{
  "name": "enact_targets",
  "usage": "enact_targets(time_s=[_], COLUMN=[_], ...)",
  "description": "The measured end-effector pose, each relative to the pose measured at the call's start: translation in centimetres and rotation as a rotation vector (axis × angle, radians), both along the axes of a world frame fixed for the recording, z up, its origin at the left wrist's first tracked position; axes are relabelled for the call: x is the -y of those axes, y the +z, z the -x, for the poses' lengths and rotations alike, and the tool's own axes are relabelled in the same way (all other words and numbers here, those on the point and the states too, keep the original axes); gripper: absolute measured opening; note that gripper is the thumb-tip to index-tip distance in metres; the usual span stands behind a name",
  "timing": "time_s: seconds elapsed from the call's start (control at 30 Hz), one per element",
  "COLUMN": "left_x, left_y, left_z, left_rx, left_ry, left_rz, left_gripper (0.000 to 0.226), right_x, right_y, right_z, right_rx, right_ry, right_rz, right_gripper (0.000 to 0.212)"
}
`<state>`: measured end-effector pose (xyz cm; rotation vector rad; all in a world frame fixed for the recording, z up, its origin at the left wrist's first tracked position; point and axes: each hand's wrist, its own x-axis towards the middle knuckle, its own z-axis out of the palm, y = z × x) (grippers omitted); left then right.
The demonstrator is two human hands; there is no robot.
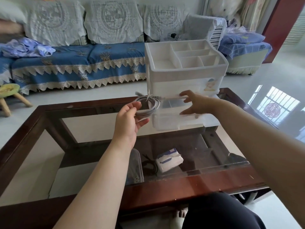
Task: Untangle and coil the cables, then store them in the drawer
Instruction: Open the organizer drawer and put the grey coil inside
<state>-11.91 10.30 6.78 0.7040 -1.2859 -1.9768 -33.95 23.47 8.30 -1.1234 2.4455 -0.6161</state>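
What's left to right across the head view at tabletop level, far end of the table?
Stool → left hand → coiled cable → open drawer → right hand.

A: Where did the camera sit?
B: On the person's head, close above the table (173, 184), facing forward and down.
A: Any second view?
B: No, one wide view only.

Bare forearms — dark trousers (219, 212)
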Motion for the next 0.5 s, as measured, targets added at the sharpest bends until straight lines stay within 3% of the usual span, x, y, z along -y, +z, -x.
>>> enact_targets(time_s=[0.13, 0.23, 0.3, 0.4, 0.5], left_x=[-1.1, -1.8, -2.4, -3.1, -3.8], left_y=[-0.2, -0.1, 0.0, 0.1, 0.3], left_z=[0.9, 1.9, 2.5, 3.3, 3.9], left_rx=[-0.003, 0.083, 0.121, 0.123, 0.116], left_ry=[-0.041, -0.052, -0.081, -0.125, -0.127], left_rz=[0.058, 0.125, 0.114, 0.027, -0.055], left_gripper=[0.022, 0.02, 0.022, 0.026, 0.028], right_x=[-0.7, -1.5, -1.8, -1.4, -1.9], right_y=[-0.2, 0.0, 0.3, -0.8, -1.5], right_z=[-0.8, -3.0, -5.5, -7.4, -7.4], right_rx=[-0.126, -0.482, -0.7, -0.889, -0.772], right_ry=[-0.029, -0.177, -0.026, 0.324, 0.35], right_rz=[0.011, 0.433, 0.688, 0.556, 0.454], right_gripper=[0.063, 0.029, 0.031, 0.037, 0.039])
